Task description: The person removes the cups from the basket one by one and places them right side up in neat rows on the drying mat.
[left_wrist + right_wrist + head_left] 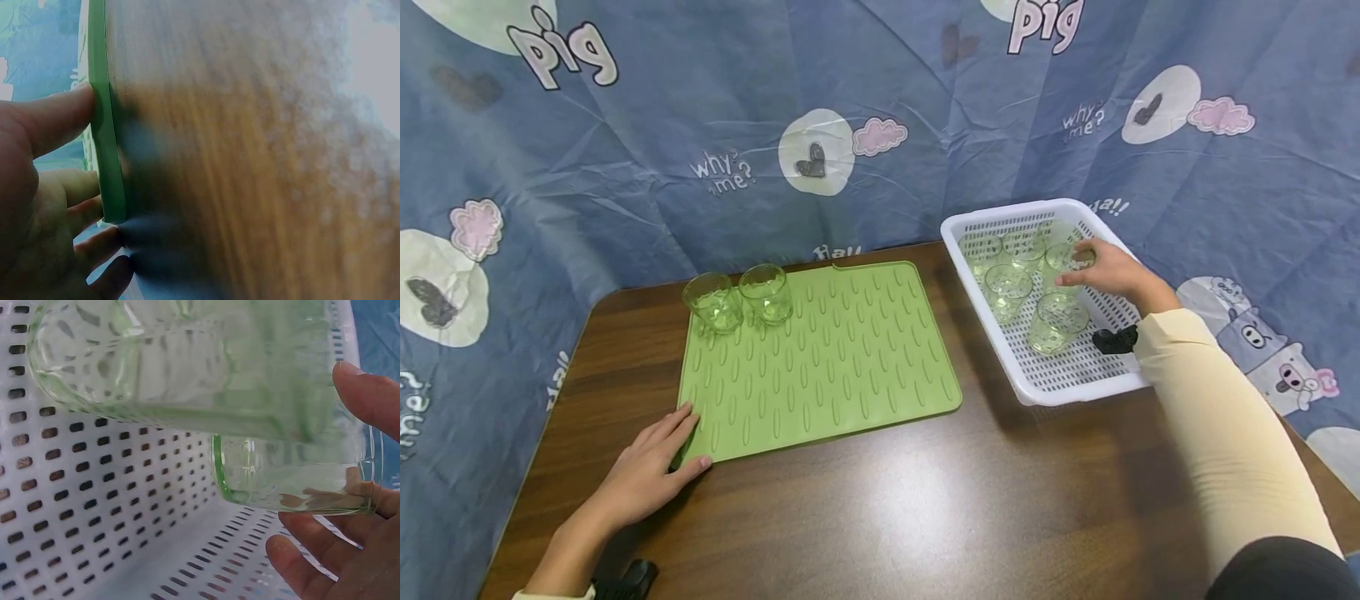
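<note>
My left hand rests at the near left corner of a green ridged mat, fingers spread. In the left wrist view its thumb touches the mat's edge. My right hand reaches into a white slotted basket. Its thumb and fingers are around the rim end of a clear greenish drinking glass; another glass partly hides this hold in the right wrist view. Several more glasses stand in the basket, among them one at the front and one at the left.
Two similar glasses, one at the mat's far left corner and one beside it, stand close together. The mat and basket are on a brown wooden table. A blue printed cloth hangs behind the table.
</note>
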